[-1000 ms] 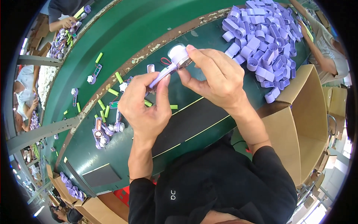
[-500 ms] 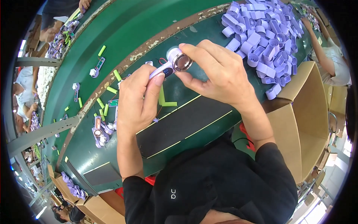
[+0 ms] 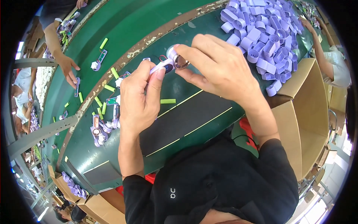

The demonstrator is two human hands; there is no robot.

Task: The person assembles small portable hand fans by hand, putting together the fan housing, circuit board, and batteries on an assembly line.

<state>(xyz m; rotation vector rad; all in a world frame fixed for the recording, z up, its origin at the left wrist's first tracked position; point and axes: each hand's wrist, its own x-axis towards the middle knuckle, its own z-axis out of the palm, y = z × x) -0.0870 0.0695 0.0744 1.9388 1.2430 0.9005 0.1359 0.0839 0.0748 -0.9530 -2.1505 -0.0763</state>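
A small light-purple handheld fan (image 3: 173, 56) with a round, shiny metal-ringed head is held up between my hands. My left hand (image 3: 138, 99) pinches its handle, thumb along the dark panel. The fingers and thumb of my right hand (image 3: 222, 71) grip the round head from the right. Below them lies a black mat (image 3: 190, 119) with yellow edge lines, and a yellow-green cylindrical cell (image 3: 167, 101) sits at its far edge. Left of my left hand are several part-built fan units (image 3: 97, 131) and loose green cells (image 3: 104, 108).
A large heap of purple housings (image 3: 266, 43) covers the far right of the table. An open cardboard box (image 3: 309, 123) stands at right. Across the worn brown rail (image 3: 149, 42), a co-worker's hand (image 3: 68, 71) reaches to a unit on the green belt (image 3: 126, 22).
My right hand has shifted slightly left, its fingers covering more of the fan's head. A co-worker's arm has come in over the belt at left, reaching a unit there.
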